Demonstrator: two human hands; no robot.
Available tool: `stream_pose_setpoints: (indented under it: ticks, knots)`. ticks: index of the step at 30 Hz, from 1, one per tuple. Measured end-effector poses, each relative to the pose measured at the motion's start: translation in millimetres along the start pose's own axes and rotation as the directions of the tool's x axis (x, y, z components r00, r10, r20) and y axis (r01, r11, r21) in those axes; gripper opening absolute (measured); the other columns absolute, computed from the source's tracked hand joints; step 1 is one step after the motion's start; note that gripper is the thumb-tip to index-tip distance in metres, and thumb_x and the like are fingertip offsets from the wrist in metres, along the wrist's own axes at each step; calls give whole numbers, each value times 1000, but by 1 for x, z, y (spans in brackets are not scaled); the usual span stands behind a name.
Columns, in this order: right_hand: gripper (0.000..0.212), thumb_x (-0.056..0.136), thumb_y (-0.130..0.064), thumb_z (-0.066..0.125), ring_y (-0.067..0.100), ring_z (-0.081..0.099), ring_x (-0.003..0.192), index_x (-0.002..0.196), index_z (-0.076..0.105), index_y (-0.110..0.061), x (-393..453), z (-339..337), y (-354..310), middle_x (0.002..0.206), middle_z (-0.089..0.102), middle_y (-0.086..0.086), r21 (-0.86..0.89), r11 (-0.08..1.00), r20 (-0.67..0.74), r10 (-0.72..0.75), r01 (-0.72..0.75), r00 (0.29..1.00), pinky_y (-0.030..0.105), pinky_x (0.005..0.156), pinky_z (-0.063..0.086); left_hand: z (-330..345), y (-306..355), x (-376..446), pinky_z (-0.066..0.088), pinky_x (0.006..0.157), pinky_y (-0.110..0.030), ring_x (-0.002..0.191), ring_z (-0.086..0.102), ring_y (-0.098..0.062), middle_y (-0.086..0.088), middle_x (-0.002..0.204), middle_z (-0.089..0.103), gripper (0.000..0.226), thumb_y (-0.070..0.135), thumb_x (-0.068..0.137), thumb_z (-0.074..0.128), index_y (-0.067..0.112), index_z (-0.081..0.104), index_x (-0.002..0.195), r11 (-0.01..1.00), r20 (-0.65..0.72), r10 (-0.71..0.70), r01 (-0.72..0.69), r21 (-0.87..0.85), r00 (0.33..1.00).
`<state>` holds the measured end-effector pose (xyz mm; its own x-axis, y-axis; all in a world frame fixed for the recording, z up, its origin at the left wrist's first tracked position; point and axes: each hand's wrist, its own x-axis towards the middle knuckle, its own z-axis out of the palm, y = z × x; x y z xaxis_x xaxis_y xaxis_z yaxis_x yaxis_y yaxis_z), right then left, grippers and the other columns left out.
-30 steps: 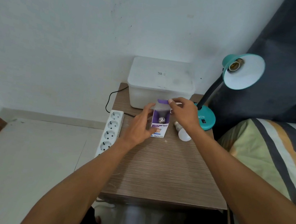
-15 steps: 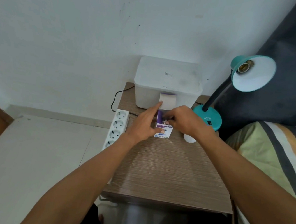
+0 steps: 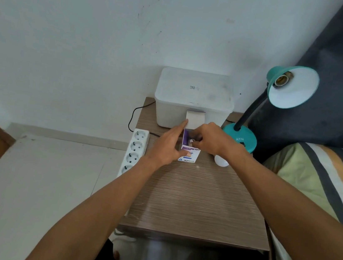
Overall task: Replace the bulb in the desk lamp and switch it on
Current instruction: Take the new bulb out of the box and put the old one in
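- Hands meet at a small purple-and-white cardboard bulb box (image 3: 189, 151) standing near the middle of the wood-grain counter (image 3: 196, 198).
- Left hand (image 3: 169, 146) holds the box's left side, thumb on its front.
- Right hand (image 3: 210, 139) curls its fingers into the open top, pinching the bulb's metal base (image 3: 191, 141).
- A white bulb (image 3: 221, 161) lies just right of the box.
- The teal desk lamp (image 3: 289, 86) stands far right, its socket bare.
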<state>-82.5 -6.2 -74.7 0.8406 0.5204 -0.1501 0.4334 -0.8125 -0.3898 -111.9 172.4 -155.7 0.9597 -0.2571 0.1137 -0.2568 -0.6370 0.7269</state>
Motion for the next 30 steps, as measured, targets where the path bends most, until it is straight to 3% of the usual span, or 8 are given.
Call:
stream_pose_setpoints:
  ticks: [5,9,14,21,24,27,30]
  knots:
    - [32,87,-18,71,15,69,82,119,72,-20,2,7,-1,97,76,5,-27,1000,-28,8,-9,1000,28,75,55,0,-1,1,39,107,-26,135,53,-21,-7,152,50,114,29,74,92,19,21,163,1000,-2,-1,1,4,1000]
    - [25,89,-24,67,13,63,73,113,73,-20,-5,17,2,83,70,-1,-40,999,-166,11,-18,986,33,68,55,0,-2,1,43,110,-30,135,53,-21,-7,151,52,114,27,73,93,19,22,162,1000,-3,-2,2,-10,1000]
    - [31,93,-30,66,13,57,84,120,68,-14,-17,31,5,96,67,3,4,1000,-324,15,-14,946,31,76,49,-1,-2,1,46,111,-38,135,54,-22,-7,152,50,113,28,73,93,18,23,162,1000,-2,-1,1,-7,1000]
    - [28,96,-31,62,14,57,98,118,62,-13,-21,21,-13,107,61,2,117,986,-576,-30,118,817,30,82,51,0,-3,3,50,109,-40,134,55,-18,-2,152,51,114,27,71,94,22,25,162,999,-4,-22,22,-37,1000]
    - [29,98,-32,59,11,61,98,119,57,-13,-22,9,-25,109,66,0,262,957,-640,76,124,764,24,82,50,1,-5,4,50,108,-43,133,56,-18,0,150,54,116,35,70,94,28,23,161,999,3,-19,19,-28,1000]
    - [25,100,-29,57,7,60,89,119,57,-12,-20,3,-26,100,64,-6,298,952,-661,152,72,735,20,74,47,2,-4,4,47,112,-43,136,53,-21,-5,152,51,116,31,71,94,22,22,162,1000,7,-21,22,-16,1000]
    - [21,99,-26,53,9,59,86,114,60,-13,-16,12,-16,98,64,-3,346,937,-638,262,-34,724,28,75,50,2,-3,2,46,112,-45,136,52,-22,-6,153,49,115,28,72,93,23,22,162,1000,4,-7,7,-28,1000]
